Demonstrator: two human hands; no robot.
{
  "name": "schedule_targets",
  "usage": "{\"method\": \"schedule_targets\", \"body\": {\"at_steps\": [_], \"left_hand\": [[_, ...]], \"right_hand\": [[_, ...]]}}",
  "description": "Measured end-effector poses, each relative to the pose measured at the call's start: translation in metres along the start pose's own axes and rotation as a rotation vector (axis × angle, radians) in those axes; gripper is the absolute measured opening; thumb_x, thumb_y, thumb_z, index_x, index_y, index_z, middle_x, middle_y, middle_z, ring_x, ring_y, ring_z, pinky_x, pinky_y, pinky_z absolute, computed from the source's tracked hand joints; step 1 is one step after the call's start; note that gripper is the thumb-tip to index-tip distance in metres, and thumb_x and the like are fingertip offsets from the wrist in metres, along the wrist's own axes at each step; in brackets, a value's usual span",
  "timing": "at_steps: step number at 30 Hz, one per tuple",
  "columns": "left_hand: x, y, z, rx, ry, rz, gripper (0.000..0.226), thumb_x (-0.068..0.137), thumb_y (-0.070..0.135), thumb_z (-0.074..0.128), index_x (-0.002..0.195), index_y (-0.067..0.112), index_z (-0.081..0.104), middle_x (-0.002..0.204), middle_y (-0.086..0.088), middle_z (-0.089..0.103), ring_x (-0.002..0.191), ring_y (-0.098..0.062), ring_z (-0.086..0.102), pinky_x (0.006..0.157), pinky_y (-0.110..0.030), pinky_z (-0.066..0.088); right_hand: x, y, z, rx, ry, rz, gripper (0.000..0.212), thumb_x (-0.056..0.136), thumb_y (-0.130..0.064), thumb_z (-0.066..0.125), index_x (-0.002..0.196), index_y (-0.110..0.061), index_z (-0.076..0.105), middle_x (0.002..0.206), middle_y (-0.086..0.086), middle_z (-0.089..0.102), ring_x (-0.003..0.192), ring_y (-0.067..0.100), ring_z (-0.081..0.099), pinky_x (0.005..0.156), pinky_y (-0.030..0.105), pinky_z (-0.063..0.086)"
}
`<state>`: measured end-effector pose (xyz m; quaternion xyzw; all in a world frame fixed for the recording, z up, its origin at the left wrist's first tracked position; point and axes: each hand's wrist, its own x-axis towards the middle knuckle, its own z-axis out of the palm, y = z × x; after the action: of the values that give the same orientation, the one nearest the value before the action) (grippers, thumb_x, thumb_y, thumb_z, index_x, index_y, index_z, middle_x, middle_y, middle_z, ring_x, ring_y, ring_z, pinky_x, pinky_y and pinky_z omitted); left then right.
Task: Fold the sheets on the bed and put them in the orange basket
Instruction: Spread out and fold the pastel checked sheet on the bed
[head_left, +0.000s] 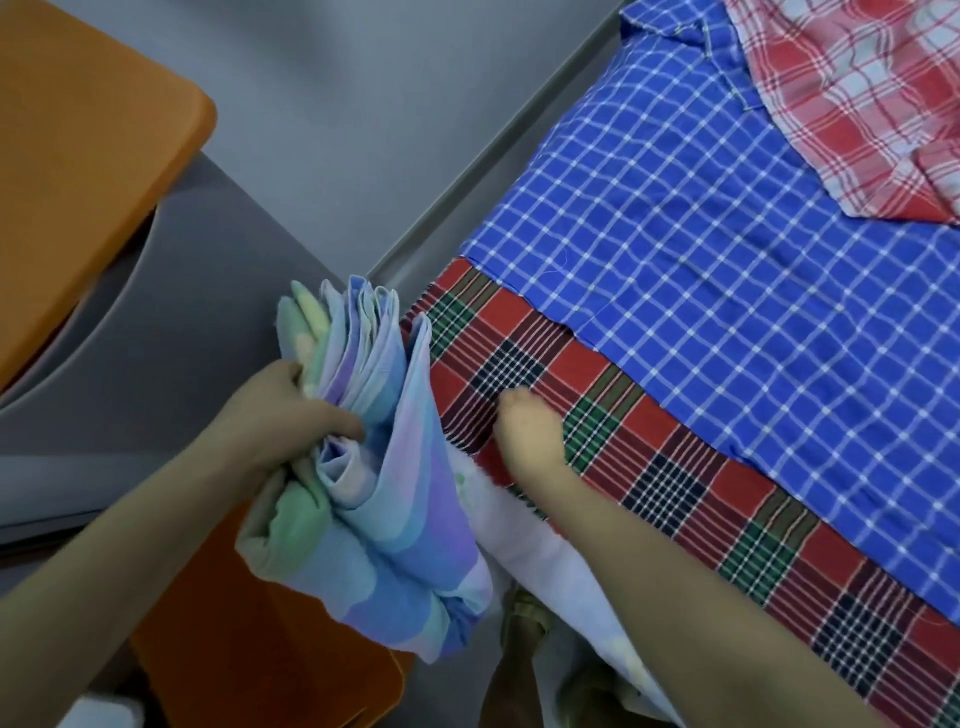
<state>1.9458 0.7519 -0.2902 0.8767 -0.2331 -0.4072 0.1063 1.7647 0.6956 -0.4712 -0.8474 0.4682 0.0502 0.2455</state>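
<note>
Left hand (283, 415) grips folded pastel sheet (374, 499) off bed's near-left edge, right hand (530, 431) curled, not gripping, on red plaid sheet (675, 467); next, likely lower bundle into orange basket (270, 660) below.

1. Left hand (283, 415), left of centre in the frame: bare, no glove, no ring visible; wrist without watch or band.
2. Right hand (524, 431), near the frame's centre: likewise bare; fingers hidden.
3. Both forearms run to the lower edge uncovered; no sleeve shows on either.
</note>
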Motion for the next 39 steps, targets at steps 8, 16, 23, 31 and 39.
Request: {"method": "schedule_targets", "body": {"at_steps": [8, 16, 23, 31, 39], "left_hand": [[-0.004, 0.009, -0.001, 0.033, 0.033, -0.005, 0.037, 0.06, 0.009, 0.083, 0.085, 0.011, 0.056, 0.083, -0.005, 0.061, 0.07, -0.019, 0.057, 0.054, -0.027, 0.042], [0.008, 0.022, 0.003, 0.074, 0.05, -0.018, 0.044, 0.06, 0.014, 0.08, 0.096, 0.004, 0.058, 0.093, -0.015, 0.062, 0.076, -0.025, 0.059, 0.068, -0.036, 0.053], [0.009, 0.059, 0.064, 0.268, 0.036, 0.023, 0.031, 0.077, 0.025, 0.067, 0.095, 0.009, 0.046, 0.089, -0.003, 0.051, 0.084, -0.025, 0.055, 0.066, -0.027, 0.04], [0.014, 0.11, 0.179, 0.068, -0.313, 0.155, 0.039, 0.093, 0.033, 0.05, 0.117, 0.002, 0.056, 0.124, -0.017, 0.057, 0.117, -0.031, 0.054, 0.087, -0.031, 0.044], [0.057, -0.035, 0.101, 0.201, 0.409, -0.057, 0.057, 0.092, 0.042, 0.051, 0.134, 0.006, 0.04, 0.132, -0.025, 0.044, 0.12, -0.042, 0.042, 0.097, -0.044, 0.036]], "right_hand": [[0.006, -0.022, 0.013, -0.366, -0.175, -0.272, 0.024, 0.095, -0.009, 0.041, 0.116, 0.0, 0.05, 0.114, 0.017, 0.049, 0.099, 0.032, 0.05, 0.066, 0.037, 0.036], [0.043, 0.016, -0.025, 0.334, 0.095, 0.296, 0.01, 0.087, -0.002, 0.048, 0.086, -0.003, 0.058, 0.084, 0.015, 0.058, 0.077, 0.028, 0.055, 0.063, 0.031, 0.035], [0.038, 0.17, -0.147, 1.123, 0.751, 0.853, 0.031, 0.078, -0.017, 0.055, 0.054, -0.02, 0.034, 0.051, 0.0, 0.034, 0.049, 0.014, 0.033, 0.053, 0.032, 0.031], [-0.01, 0.161, -0.136, 0.575, 0.331, 0.62, 0.054, 0.094, -0.046, 0.05, 0.135, -0.013, 0.042, 0.117, 0.008, 0.059, 0.101, 0.031, 0.058, 0.087, 0.044, 0.044], [-0.057, 0.09, -0.038, 0.252, 0.197, 0.416, 0.062, 0.095, -0.055, 0.027, 0.13, -0.008, 0.049, 0.117, 0.017, 0.06, 0.098, 0.038, 0.06, 0.072, 0.042, 0.048]]}}
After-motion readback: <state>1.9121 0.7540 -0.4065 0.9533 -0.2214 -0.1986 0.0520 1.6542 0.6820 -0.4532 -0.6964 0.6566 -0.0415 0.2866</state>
